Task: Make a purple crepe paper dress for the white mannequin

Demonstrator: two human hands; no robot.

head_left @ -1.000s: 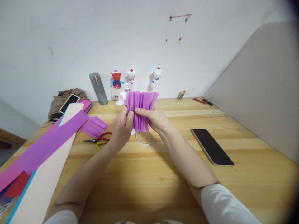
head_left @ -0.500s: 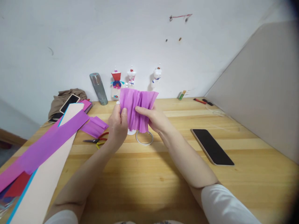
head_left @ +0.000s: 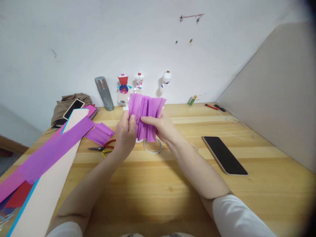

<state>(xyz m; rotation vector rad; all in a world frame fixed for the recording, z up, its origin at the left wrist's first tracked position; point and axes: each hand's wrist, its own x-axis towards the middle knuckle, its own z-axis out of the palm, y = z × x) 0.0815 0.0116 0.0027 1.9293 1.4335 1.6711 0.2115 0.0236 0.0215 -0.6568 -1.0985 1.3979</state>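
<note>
A piece of purple crepe paper (head_left: 147, 107), gathered into vertical folds, is held up above the table between both hands. My left hand (head_left: 125, 133) grips its left side, thumb on the front face. From the right, my right hand (head_left: 164, 126) pinches the paper, its thumb lying across the pleats and its other fingers hidden behind. Just below the paper lies a roll of tape (head_left: 153, 151). Scissors (head_left: 101, 149) with red and yellow handles lie left of my left hand, beside a smaller purple crepe piece (head_left: 100, 134).
Long purple crepe strip (head_left: 59, 149) and a pale board (head_left: 59, 177) cover the left side. Against the wall stand a flask (head_left: 105, 93) and decorated dress-form figures (head_left: 122, 87). A phone (head_left: 224, 155) lies at right, with a glue stick (head_left: 192, 100) at the back.
The gathered paper has become slightly narrower, its left edge shifting right. My right thumb has slid a little left across the folds, and my left hand has moved slightly right.
</note>
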